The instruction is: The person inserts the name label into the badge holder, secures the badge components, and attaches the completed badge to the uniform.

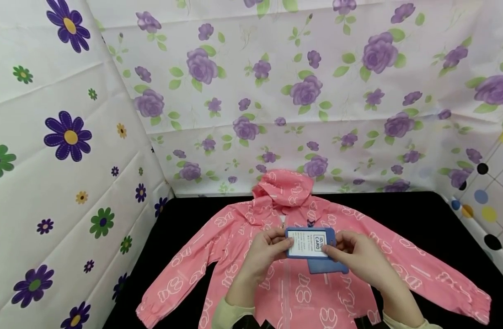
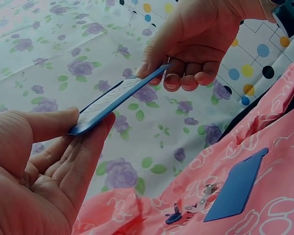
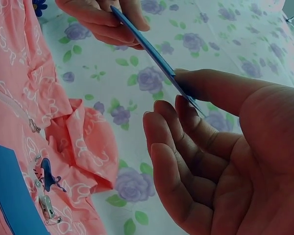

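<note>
Both hands hold a blue-framed ID card holder (image 1: pixel 304 246) with a white printed insert, raised above a pink hooded jacket (image 1: pixel 302 294). My left hand (image 1: pixel 261 256) pinches its left end between thumb and fingers. At the opposite, slotted end, my right hand (image 1: pixel 360 256) pinches the frame, thumb on the front. The wrist views show the holder tilted and edge-on. Below it, a flat blue rectangular piece (image 2: pixel 239 183) lies on the jacket. Beside that piece are a metal clip (image 3: pixel 46 208) and a small dark blue charm (image 3: pixel 49 174), apart from the hands.
Black cloth (image 1: pixel 185 219) covers the table under the jacket, whose sleeves spread left and right. The hood (image 1: pixel 282 189) points toward the back. Flower-printed sheets (image 1: pixel 243 91) stand behind and at the left, and a dotted sheet (image 1: pixel 488 196) stands at the right.
</note>
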The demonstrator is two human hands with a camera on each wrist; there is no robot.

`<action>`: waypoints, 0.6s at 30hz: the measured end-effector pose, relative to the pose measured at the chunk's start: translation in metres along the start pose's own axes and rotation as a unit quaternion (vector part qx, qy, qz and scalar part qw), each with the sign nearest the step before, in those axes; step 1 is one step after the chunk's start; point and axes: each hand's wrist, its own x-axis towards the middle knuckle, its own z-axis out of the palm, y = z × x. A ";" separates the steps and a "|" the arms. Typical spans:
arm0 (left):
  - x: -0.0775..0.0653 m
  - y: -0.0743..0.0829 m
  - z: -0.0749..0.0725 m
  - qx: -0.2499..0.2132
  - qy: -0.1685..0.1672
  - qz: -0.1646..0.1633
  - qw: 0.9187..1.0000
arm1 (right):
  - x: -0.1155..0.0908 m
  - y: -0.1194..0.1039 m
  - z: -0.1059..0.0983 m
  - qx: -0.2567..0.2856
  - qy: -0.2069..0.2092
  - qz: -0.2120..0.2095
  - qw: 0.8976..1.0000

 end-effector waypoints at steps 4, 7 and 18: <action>-0.002 0.000 0.001 0.000 0.006 -0.002 1.000 | -0.002 0.001 0.002 -0.005 0.002 0.000 1.000; -0.003 0.000 0.001 0.000 0.009 -0.002 1.000 | -0.004 0.001 0.002 0.008 0.002 0.006 1.000; -0.001 0.001 -0.004 0.002 0.018 0.011 1.000 | 0.013 0.033 -0.014 -0.031 0.029 0.066 0.997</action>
